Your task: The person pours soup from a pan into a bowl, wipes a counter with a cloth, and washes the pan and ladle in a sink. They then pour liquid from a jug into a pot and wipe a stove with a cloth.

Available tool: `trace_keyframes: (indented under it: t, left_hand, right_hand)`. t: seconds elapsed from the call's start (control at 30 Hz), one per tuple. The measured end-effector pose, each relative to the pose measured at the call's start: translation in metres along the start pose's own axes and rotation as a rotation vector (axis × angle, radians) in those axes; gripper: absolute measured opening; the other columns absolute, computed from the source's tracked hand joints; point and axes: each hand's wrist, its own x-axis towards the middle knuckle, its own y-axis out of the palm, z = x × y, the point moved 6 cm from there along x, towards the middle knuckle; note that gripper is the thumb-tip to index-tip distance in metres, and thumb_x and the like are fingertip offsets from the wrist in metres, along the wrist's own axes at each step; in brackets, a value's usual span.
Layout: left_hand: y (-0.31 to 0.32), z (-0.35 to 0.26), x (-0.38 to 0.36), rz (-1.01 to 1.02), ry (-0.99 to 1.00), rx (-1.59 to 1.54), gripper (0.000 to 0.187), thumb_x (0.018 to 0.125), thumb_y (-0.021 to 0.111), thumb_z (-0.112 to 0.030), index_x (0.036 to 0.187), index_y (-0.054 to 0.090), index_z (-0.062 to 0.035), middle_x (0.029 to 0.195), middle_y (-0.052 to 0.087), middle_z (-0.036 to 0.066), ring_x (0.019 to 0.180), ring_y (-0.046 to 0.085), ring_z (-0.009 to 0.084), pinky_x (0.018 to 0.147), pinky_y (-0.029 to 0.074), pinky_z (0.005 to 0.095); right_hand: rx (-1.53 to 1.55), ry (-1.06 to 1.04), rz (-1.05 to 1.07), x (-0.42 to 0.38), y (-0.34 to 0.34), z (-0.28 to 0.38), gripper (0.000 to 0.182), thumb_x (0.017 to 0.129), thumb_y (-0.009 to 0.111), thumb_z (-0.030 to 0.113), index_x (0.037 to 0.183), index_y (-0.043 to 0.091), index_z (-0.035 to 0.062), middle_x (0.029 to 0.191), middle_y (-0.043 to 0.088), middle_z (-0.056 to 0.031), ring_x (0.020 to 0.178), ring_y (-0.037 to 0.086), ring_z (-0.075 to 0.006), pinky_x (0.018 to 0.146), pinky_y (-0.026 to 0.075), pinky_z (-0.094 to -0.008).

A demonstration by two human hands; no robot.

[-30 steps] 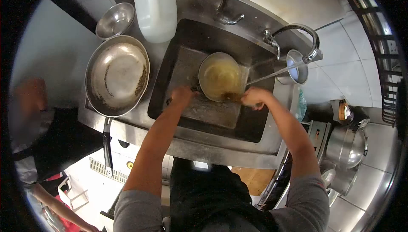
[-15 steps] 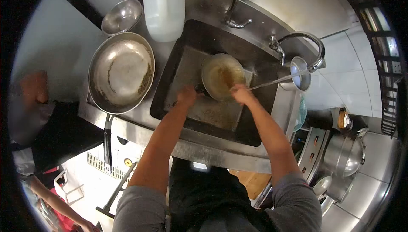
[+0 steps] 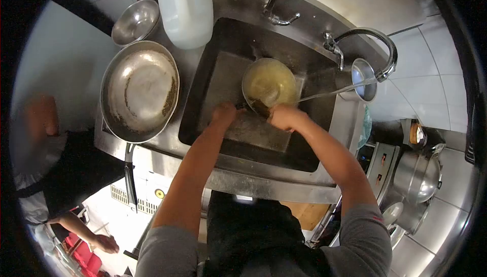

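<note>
Down in the dark sink [image 3: 238,137] sits a round pan [image 3: 271,82] with yellowish, wet contents or residue inside. My left hand [image 3: 223,115] is closed around its short dark handle, on the pan's left side. My right hand [image 3: 287,118] is closed at the near rim of the pan, pressing a dark brown pad [image 3: 261,107] against the inner wall; the fingers hide most of the pad. A thin stream of water [image 3: 324,94] runs from the right faucet [image 3: 375,36] toward the pan, just beyond my right hand.
Left of the sink, a large frying pan [image 3: 141,92] lies on the steel counter, its handle over the front edge. Behind it stand a metal bowl [image 3: 135,22] and a white jug [image 3: 185,13]. A metal pot [image 3: 363,80] is at right. Another person's hand [image 3: 105,243] shows lower left.
My right hand has moved from the pan's right side to its near rim, dragging the brown pad toward me. My left hand keeps its hold on the handle. The view has shifted slightly.
</note>
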Motion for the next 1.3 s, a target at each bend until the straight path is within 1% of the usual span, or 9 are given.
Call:
trace_keyframes:
  t: [0.2,0.37,0.43,0.7,0.9,1.0,1.13,1.23,1.3]
  left_hand:
    - [-0.013,-0.012,-0.020,-0.095,0.007,0.011,0.073,0.091,0.040,-0.065,0.122,0.060,-0.0027,0.120,0.061,0.020,0.111,0.060,0.0327,0.085,0.052,0.0464]
    - [-0.014,-0.010,-0.026,-0.099,0.053,0.017,0.066,0.093,0.041,-0.061,0.096,0.068,-0.0012,0.090,0.067,0.018,0.087,0.066,0.0335,0.073,0.053,0.0464]
    - [-0.028,-0.015,-0.029,-0.200,0.111,0.024,0.065,0.094,0.040,-0.059,0.088,0.069,-0.0007,0.080,0.067,0.017,0.079,0.067,0.0336,0.069,0.052,0.0467]
    - [-0.033,-0.016,-0.026,-0.095,-0.060,-0.043,0.069,0.091,0.046,-0.061,0.119,0.059,0.0008,0.128,0.055,0.020,0.108,0.061,0.0330,0.082,0.052,0.0460]
    - [-0.015,-0.008,-0.011,0.008,-0.083,-0.107,0.070,0.089,0.049,-0.063,0.125,0.057,-0.0030,0.130,0.053,0.019,0.112,0.059,0.0317,0.087,0.050,0.0453]
    - [-0.009,-0.011,-0.005,0.008,-0.014,-0.111,0.080,0.081,0.052,-0.071,0.122,0.058,-0.0023,0.125,0.057,0.022,0.118,0.054,0.0412,0.091,0.046,0.0587]
    - [-0.017,-0.014,-0.012,0.000,-0.075,-0.191,0.082,0.081,0.050,-0.072,0.122,0.058,-0.0020,0.123,0.058,0.022,0.117,0.055,0.0400,0.090,0.047,0.0587]
    - [-0.015,-0.011,-0.012,-0.087,-0.083,-0.193,0.085,0.079,0.048,-0.076,0.121,0.058,-0.0022,0.123,0.058,0.023,0.116,0.055,0.0404,0.090,0.047,0.0587]
    - [-0.024,-0.015,-0.020,0.102,-0.143,-0.117,0.087,0.080,0.051,-0.073,0.134,0.049,-0.0050,0.139,0.047,0.018,0.118,0.056,0.0328,0.091,0.049,0.0448]
  right_hand:
    - [-0.505,0.100,-0.187,0.089,0.004,-0.052,0.040,0.094,0.049,0.030,0.115,0.060,-0.0021,0.114,0.060,-0.0214,0.086,0.065,-0.0308,0.057,0.056,-0.0401]
    - [-0.033,0.100,0.053,0.019,0.003,-0.075,0.043,0.092,0.051,0.033,0.120,0.057,0.0023,0.114,0.061,-0.0182,0.088,0.066,-0.0278,0.057,0.057,-0.0359]
    - [-0.680,-0.016,-0.389,0.071,-0.025,-0.118,0.033,0.089,0.055,0.026,0.105,0.066,-0.0005,0.096,0.068,-0.0215,0.076,0.069,-0.0311,0.061,0.056,-0.0441]
    - [-0.696,0.103,-0.510,0.059,0.002,-0.112,0.027,0.090,0.053,0.019,0.097,0.071,0.0005,0.101,0.070,-0.0165,0.089,0.069,-0.0354,0.077,0.056,-0.0460]
    - [-0.492,0.042,-0.494,0.047,-0.077,-0.079,0.034,0.092,0.047,0.020,0.105,0.066,-0.0056,0.092,0.067,-0.0275,0.086,0.069,-0.0351,0.074,0.055,-0.0473]
    - [-0.362,0.223,0.005,0.026,-0.038,-0.094,0.028,0.088,0.053,0.018,0.103,0.068,-0.0009,0.104,0.067,-0.0230,0.088,0.068,-0.0390,0.077,0.055,-0.0485]
    - [-0.475,0.113,-0.540,0.058,-0.079,-0.106,0.029,0.088,0.052,0.018,0.102,0.069,-0.0006,0.108,0.066,-0.0228,0.097,0.066,-0.0369,0.081,0.054,-0.0470]
    - [-0.529,0.104,-0.424,0.059,-0.065,-0.107,0.031,0.089,0.051,0.019,0.104,0.067,-0.0022,0.104,0.067,-0.0216,0.093,0.067,-0.0361,0.077,0.055,-0.0453]
    - [-0.355,0.147,-0.221,0.040,-0.046,-0.108,0.030,0.089,0.051,0.021,0.107,0.067,0.0036,0.098,0.067,-0.0201,0.086,0.068,-0.0343,0.072,0.056,-0.0435]
